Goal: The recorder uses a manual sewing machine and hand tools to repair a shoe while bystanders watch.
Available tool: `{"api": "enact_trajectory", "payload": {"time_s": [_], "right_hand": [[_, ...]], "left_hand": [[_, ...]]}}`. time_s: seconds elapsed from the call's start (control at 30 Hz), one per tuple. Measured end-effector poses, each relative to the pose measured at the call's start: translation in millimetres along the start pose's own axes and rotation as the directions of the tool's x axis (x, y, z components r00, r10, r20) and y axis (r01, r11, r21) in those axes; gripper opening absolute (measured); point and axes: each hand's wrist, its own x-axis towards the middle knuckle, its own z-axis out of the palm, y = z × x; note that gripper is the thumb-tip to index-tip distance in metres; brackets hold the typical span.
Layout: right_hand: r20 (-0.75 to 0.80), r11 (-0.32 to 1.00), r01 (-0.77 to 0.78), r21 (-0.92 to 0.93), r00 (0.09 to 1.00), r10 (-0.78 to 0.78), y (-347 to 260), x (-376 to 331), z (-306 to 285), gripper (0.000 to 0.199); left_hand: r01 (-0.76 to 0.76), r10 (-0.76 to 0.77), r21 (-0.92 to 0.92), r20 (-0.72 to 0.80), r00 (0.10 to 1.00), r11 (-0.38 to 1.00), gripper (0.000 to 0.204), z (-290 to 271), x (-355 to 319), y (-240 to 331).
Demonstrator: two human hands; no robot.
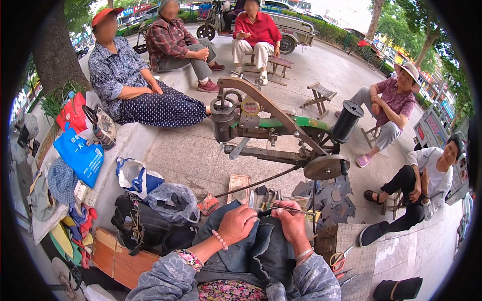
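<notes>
Floral cloth (231, 290) lies nearest cam; above dark lap cloth (243, 251), L hand (236, 224) and R hand (290, 223) pinch a small dark piece (264, 213) btwn them, R also a thin tool (303, 210); piece prob. light, pliable: hold at ends.

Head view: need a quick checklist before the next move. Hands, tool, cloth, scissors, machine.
1. Thin metal tool held in right hand: ok.
2. Left hand grip secure: cannot tell, contact partly hidden.
3. Dark cloth spread across the lap: ok.
4. Orange-handled scissors out of both hands, lying to the right: ok.
5. Sewing machine clear of both hands: ok.
</notes>
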Motion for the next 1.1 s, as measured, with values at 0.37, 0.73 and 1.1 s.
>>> {"api": "enact_trajectory", "payload": {"time_s": [0.37,0.73,1.1], "right_hand": [[0.033,0.994,0.003,-0.107,0.999,0.001,-0.3,-2.4,8.8,0.022],[0.034,0.995,0.017,-0.096,0.999,-0.014,3.7,-1.7,6.2,0.021],[0.005,0.999,0.002,-0.053,1.000,-0.002,3.7,2.2,5.3,0.021]], "left_hand": [[0.026,-0.027,0.016,0.038,0.999,1.000,0.009,-0.5,-0.3,0.4],[0.037,-0.037,0.001,0.031,0.999,0.999,0.009,0.1,-1.9,0.7],[0.012,-0.012,-0.004,0.012,1.000,1.000,0.011,1.0,0.6,-1.0]]}}
